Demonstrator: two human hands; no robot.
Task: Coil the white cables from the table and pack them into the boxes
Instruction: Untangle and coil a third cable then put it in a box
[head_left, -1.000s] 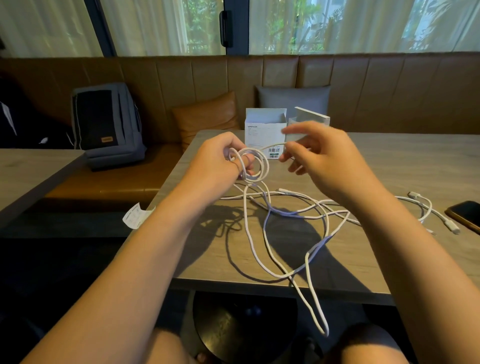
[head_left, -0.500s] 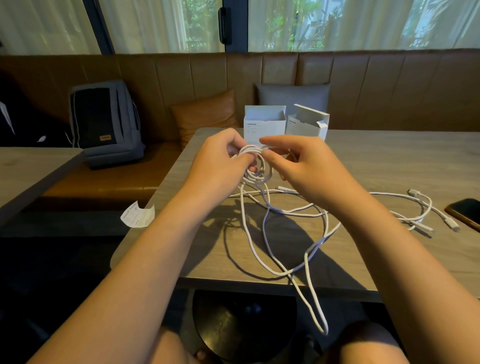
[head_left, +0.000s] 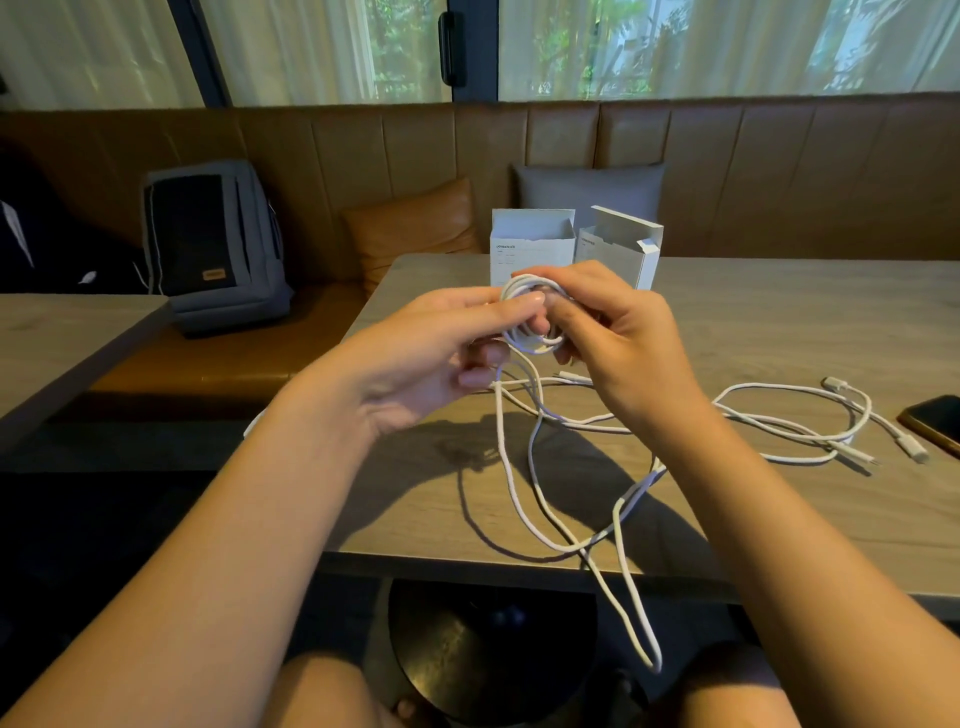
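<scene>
Brown bench seating and curtained windows sit behind the wooden table (head_left: 779, 322) I am working at, with a grey backpack (head_left: 215, 244) on the seat at far left and a dark phone (head_left: 935, 423) at the right edge.

My left hand (head_left: 441, 353) has its thumb and fingers closed on the left side of a small coil (head_left: 530, 317) of white cable, held up above the table's middle. My right hand (head_left: 618, 332) curls around the coil's right side, fingers wrapped over the loops. From the coil the uncoiled length (head_left: 540, 467) drops to the table, loops toward me and hangs over the near edge. A second white cable (head_left: 795, 415) lies loose on the table to the right, near the phone. Two open white boxes (head_left: 532, 239) stand upright side by side just beyond my hands.

I judge this cable to be light, limp and a little springy, so loops will try to open if I ease my pinch. The best hold is across all the turns at one spot with the left hand, while the right feeds slack. The dangling tail may snag on the table edge or tangle with itself as it is drawn up.
</scene>
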